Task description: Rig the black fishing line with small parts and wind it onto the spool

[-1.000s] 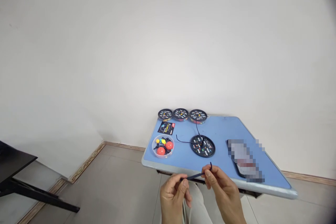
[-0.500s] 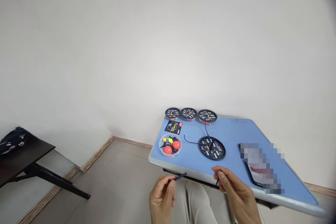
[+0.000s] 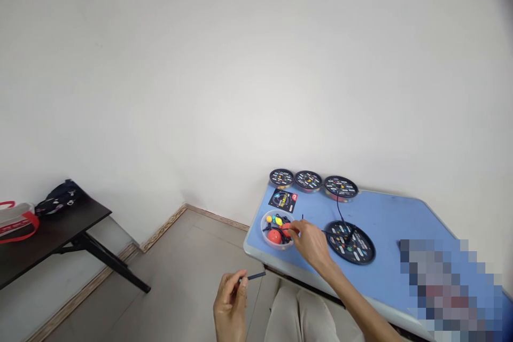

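One dark rod [image 3: 256,276] sits pinched between the thumb and fingers of the left hand [image 3: 230,302], beyond the near left corner of the blue table [image 3: 395,215]. Half a second ago the right hand [image 3: 311,238] was in front of the near edge; now it reaches over the tabletop, fingertips drawn together at the right side of a clear bowl [image 3: 263,235]. Whether they grip the thin dark piece there cannot be told. That bowl, near the left edge, holds two red balls, smaller yellow pieces and dark parts. Right of it lies a black disc [image 3: 360,254] with dark rods rising from it; blue surface stretches from there to the far right corner. A card [image 3: 282,200] lies behind the bowl. Along the far edge, from the far left corner, stand three black-topped tubs [image 3: 308,180] with coloured contents. A blurred object [image 3: 444,288] lies toward the right edge.
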Tool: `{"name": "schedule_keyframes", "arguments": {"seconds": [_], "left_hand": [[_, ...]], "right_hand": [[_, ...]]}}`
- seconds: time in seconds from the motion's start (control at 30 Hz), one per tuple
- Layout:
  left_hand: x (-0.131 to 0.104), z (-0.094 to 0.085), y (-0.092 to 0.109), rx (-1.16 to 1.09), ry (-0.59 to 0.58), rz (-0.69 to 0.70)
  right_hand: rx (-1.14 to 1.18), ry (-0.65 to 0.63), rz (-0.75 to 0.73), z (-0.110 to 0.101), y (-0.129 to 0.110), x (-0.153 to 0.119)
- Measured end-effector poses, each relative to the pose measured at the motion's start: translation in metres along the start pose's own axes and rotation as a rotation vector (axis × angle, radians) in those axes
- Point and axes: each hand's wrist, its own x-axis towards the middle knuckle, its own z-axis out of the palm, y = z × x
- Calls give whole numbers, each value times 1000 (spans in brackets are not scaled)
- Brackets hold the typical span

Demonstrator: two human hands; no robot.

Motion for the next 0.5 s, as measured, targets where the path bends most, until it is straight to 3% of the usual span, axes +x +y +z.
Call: {"name": "schedule_keyframes", "arguments": {"seconds": [0.13,0.27,0.37,0.5], "left_hand": [[0,-2,-1,-16,35,-2],[7,-5,-4,7,-5,-23],[13,-2,1,4,-32,-37],[23,17,18,-44,-91,-3]], "right_hand": [[-250,-78,-15,12,-16,18],[-344,-74,-93,20,-23,22],[-284,11,-128,19,-15,14],[30,138,-214,17,4,-17]]}}
